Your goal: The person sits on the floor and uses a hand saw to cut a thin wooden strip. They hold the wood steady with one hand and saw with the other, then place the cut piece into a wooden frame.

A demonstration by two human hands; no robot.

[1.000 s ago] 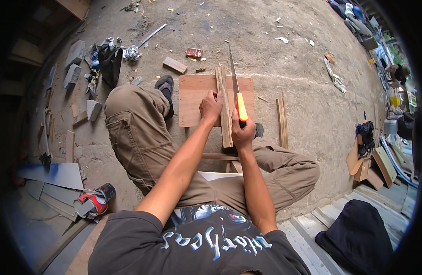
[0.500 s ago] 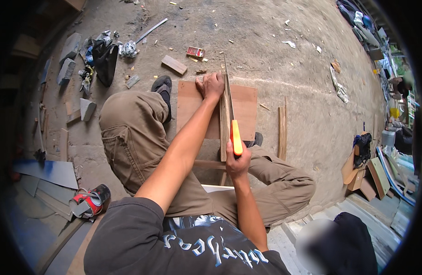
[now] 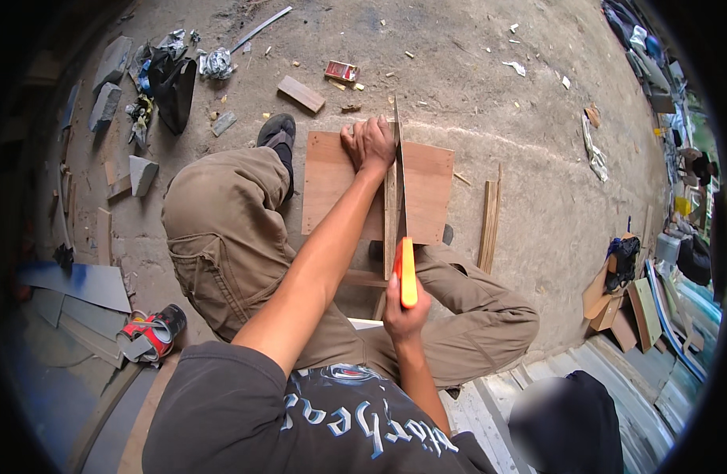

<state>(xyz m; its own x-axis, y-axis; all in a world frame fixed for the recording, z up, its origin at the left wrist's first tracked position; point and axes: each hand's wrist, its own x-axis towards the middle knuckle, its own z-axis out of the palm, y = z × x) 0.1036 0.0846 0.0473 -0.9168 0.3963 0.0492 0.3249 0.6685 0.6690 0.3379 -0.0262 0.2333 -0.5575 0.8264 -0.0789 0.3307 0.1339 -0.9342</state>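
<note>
My right hand [image 3: 405,317] is closed around the yellow and orange handle of a handsaw [image 3: 409,276], whose thin blade points away from me. The blade runs along the right side of a narrow wooden strip [image 3: 390,217]. Near the strip's far end my left hand [image 3: 371,144] presses down with bent fingers wrapped over it. Beneath the strip lies a reddish-brown plywood panel [image 3: 429,186], set across a low wooden support partly hidden between my legs. Where the teeth meet the wood is hidden by the left hand.
Two thin wooden strips [image 3: 488,225] lie to the right of the panel. Beyond it are a small wood block [image 3: 301,93] and a red box [image 3: 342,71]. Concrete chunks [image 3: 141,174] and a black bag [image 3: 174,91] lie far left; a red can [image 3: 152,333] stands near left.
My right hand has drawn the handsaw back toward me, so its handle sits nearer my body. The left hand stays on the wooden strip. The whole view has shifted slightly.
</note>
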